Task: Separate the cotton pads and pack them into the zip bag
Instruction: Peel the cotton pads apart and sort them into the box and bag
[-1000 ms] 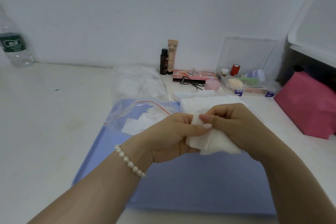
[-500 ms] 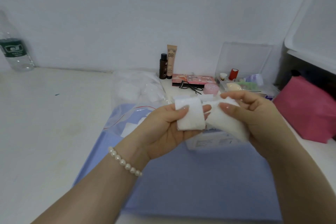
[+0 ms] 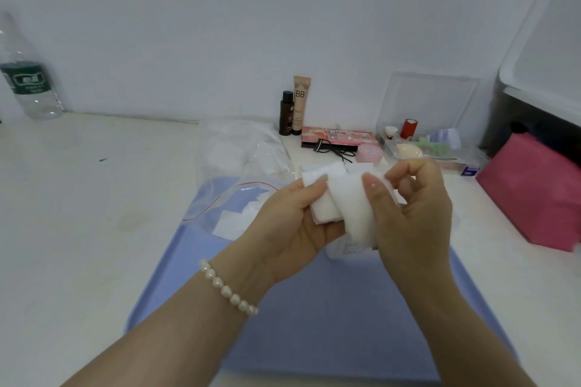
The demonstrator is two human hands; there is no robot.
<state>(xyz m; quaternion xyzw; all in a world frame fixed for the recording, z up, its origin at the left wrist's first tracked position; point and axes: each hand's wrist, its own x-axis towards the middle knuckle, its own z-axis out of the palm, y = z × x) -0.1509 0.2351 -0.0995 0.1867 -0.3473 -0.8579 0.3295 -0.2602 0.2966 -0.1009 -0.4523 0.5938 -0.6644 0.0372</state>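
Above the blue mat [image 3: 314,317] on the worktop [image 3: 78,214], the left hand [image 3: 292,226] pinched a small stack of white, fluffy square cotton pads [image 3: 327,198], while the right hand [image 3: 412,214] pinched one peeled pad [image 3: 356,210]. Beside them lay the zip bag [image 3: 239,204], clear, red-edged, holding flat pads.

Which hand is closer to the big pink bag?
The right hand. It is just left of the pink bag, holding cotton pads. The left hand is farther away, beyond the right one.

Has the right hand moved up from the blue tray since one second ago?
Yes. The right hand has risen; its fingers now overlap the clear box at the back, earlier they were clearly below it.
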